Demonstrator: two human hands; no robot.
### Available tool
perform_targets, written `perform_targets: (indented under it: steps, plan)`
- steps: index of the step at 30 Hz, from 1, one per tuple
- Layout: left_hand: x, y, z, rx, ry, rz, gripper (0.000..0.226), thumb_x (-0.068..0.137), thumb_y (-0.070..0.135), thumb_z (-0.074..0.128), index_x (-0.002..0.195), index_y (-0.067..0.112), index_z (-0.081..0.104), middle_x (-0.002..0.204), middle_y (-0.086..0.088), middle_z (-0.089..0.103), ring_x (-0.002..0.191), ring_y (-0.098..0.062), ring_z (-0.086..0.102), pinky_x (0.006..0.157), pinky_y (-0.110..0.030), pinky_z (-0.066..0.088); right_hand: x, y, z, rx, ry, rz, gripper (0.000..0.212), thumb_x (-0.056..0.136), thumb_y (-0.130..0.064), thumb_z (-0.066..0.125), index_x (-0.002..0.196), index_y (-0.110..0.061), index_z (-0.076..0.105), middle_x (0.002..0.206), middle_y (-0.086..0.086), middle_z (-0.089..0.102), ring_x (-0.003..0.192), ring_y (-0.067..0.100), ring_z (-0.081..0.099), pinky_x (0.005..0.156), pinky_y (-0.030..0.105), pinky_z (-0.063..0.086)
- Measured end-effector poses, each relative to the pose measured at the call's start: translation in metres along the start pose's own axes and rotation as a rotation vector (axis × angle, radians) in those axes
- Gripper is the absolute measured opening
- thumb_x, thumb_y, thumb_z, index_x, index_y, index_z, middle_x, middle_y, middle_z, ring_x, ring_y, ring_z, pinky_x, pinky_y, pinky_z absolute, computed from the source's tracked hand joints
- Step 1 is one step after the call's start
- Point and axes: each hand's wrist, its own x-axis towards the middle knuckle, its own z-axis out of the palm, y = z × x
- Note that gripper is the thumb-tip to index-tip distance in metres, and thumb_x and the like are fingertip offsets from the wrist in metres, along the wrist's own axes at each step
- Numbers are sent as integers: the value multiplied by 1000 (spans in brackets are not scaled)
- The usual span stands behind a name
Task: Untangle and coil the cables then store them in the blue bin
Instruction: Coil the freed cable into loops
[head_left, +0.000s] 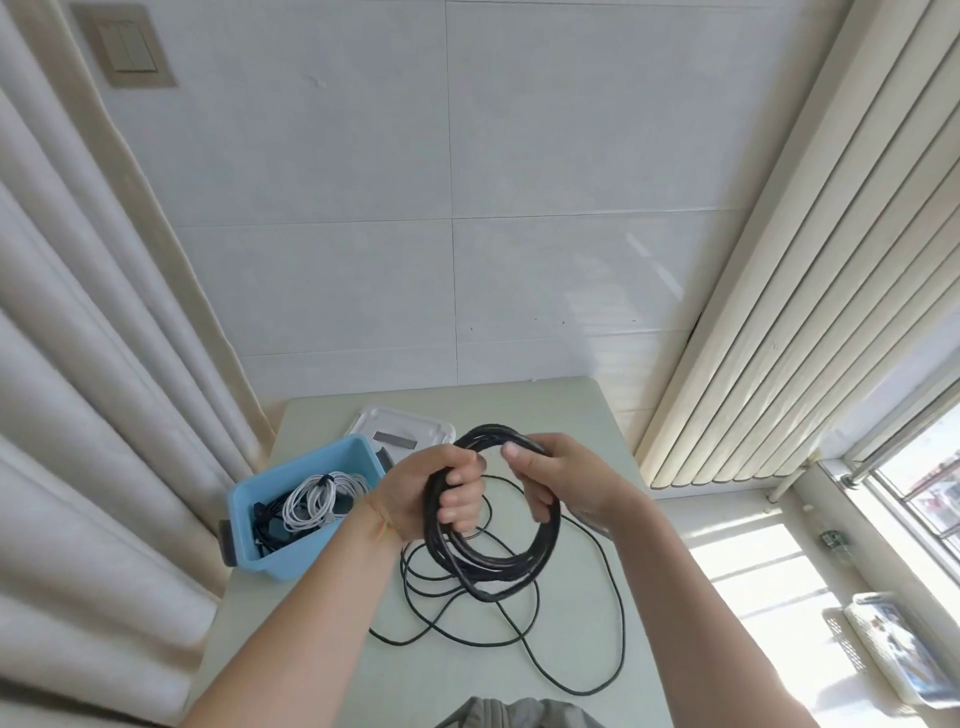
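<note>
A black cable coil (498, 564) of several loops hangs above the small pale table (322, 670). My left hand (434, 491) grips the coil's left side with curled fingers. My right hand (548, 478) holds the coil's upper right part, thumb on top. The rest of the black cable (608, 644) lies in loose loops on the table under the coil. The blue bin (291, 483) stands at the table's left, holding a coiled white cable (324, 499) and dark cables.
A white lid (410, 428) lies behind the bin. Curtains hang at the left, a ribbed radiator and a window at the right. A tiled wall rises behind the table. A white basket (893, 649) sits on the floor at the lower right.
</note>
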Motion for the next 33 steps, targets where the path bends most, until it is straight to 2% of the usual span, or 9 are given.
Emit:
perform_targets:
  steps: [2, 5, 10, 13, 18, 22, 24, 30, 33]
  plan:
    - [-3, 2, 3, 140, 240, 17, 15, 77, 24, 69, 72, 13, 60, 63, -1, 53, 52, -16, 52, 58, -29, 49, 1, 1, 0, 35, 68, 20, 47, 90, -51, 60, 73, -10, 46, 45, 1, 36, 38, 20, 34, 48, 31, 34]
    - [1, 0, 10, 73, 345, 37, 16, 77, 15, 69, 92, 11, 64, 65, -2, 57, 52, -15, 55, 52, -26, 48, 3, -2, -1, -60, 97, 53, 51, 92, -56, 57, 76, -9, 47, 44, 2, 34, 37, 20, 29, 47, 29, 33]
    - [10, -17, 5, -330, -130, 66, 24, 97, 26, 57, 77, 12, 56, 39, 6, 37, 32, -10, 43, 43, -23, 42, 7, -4, 1, -104, 62, 76, 60, 89, -65, 55, 56, -16, 46, 44, 7, 42, 39, 22, 38, 54, 30, 39]
    - [17, -19, 1, -355, -145, 117, 40, 102, 36, 49, 67, 15, 49, 35, 4, 36, 30, -12, 31, 41, -24, 36, 12, -3, 0, -97, 180, 118, 66, 92, -68, 43, 64, -10, 58, 51, 9, 57, 45, 22, 51, 60, 28, 45]
    - [0, 1, -21, -532, 194, 387, 50, 101, 41, 40, 57, 19, 47, 31, 7, 34, 26, -6, 29, 36, -20, 31, 13, 41, -23, -268, 310, 291, 62, 93, -64, 46, 68, -9, 59, 52, 4, 48, 46, 17, 43, 58, 27, 40]
    - [-24, 19, -45, -654, 537, 677, 51, 101, 34, 41, 52, 22, 44, 32, 6, 28, 27, -6, 30, 38, -18, 28, -1, 79, -41, -380, 299, 402, 14, 84, -17, 66, 80, -7, 57, 60, 4, 53, 49, 16, 45, 49, 20, 39]
    - [-28, 24, -54, -668, 687, 742, 50, 101, 35, 43, 52, 23, 43, 35, 8, 27, 30, -6, 29, 39, -19, 30, -3, 86, -43, -363, 313, 433, 14, 81, -6, 66, 92, -3, 59, 67, 10, 62, 50, 18, 53, 51, 25, 44]
    - [-5, 23, -42, -332, 931, 626, 44, 99, 50, 47, 66, 22, 36, 48, 7, 28, 41, -12, 29, 53, -26, 30, 8, 65, -27, -612, 189, 363, 12, 77, -10, 71, 73, -9, 60, 64, 0, 63, 48, 14, 55, 48, 20, 42]
    - [12, 16, -27, -68, 935, 505, 40, 102, 37, 47, 67, 18, 41, 48, 2, 39, 42, -15, 37, 52, -26, 36, 14, 44, -14, -727, -8, 344, 6, 82, -14, 67, 76, -14, 65, 68, -5, 64, 54, 9, 52, 52, 20, 42]
